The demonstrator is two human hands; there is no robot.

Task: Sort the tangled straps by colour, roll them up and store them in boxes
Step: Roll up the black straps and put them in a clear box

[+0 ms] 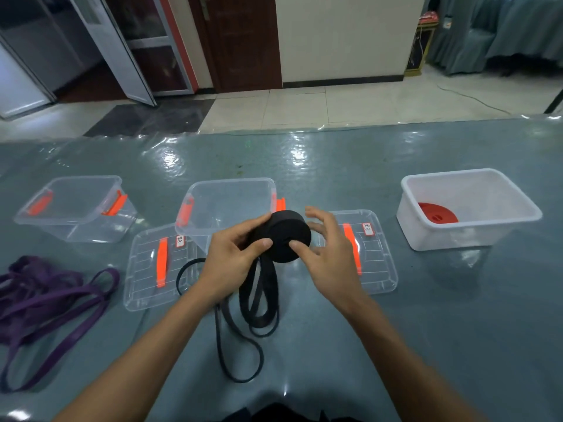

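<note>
Black roll [286,239] sits between both hands above the table: left hand [234,263] wraps it, right hand [329,254] half open, thumb pressing. Three boxes, two lids, one purple strap [54,296] pile left.

Workroom (perhaps an office): plastic-covered table [396,315], tiled floor [350,105], doors [243,41].

Both bare forearms reach forward and converge at mid-frame. The left hand [231,257] curls in a grip — thumb forward, fingers wrapped around what it holds. The right hand [329,254] stands looser — thumb pressed inward, its fingers [316,213] spread and lifted.
</note>
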